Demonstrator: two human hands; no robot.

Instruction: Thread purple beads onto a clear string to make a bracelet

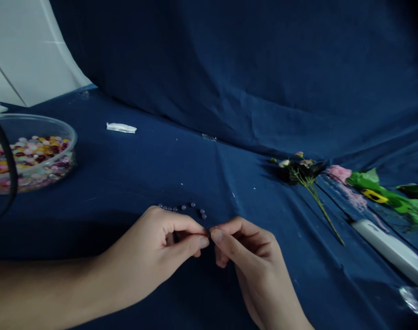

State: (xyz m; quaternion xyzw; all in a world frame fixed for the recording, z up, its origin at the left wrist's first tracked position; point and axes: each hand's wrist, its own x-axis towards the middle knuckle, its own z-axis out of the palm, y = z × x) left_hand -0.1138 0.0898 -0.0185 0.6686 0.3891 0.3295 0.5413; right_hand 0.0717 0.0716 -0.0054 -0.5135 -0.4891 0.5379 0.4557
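Near the middle of the view, my left hand point(157, 245) and my right hand point(255, 259) meet at the fingertips, thumb and forefinger pinched on each. Something tiny and thin seems to lie between them, too small and dim to name. Just beyond my left hand, several small purple-blue beads point(183, 207) lie in a loose row on the dark blue cloth point(153, 165). My left hand hides part of this row. Both hands are held above the cloth, with their fingertips close together.
A clear plastic tub point(74, 140) of multicoloured beads stands at left, crossed by a black curved band point(11, 169). A white strip point(121, 128) lies farther back. At right are artificial flowers point(307, 176), pink yarn-like strands point(355, 199), green leaves point(370, 178) and a long white object point(391, 247).
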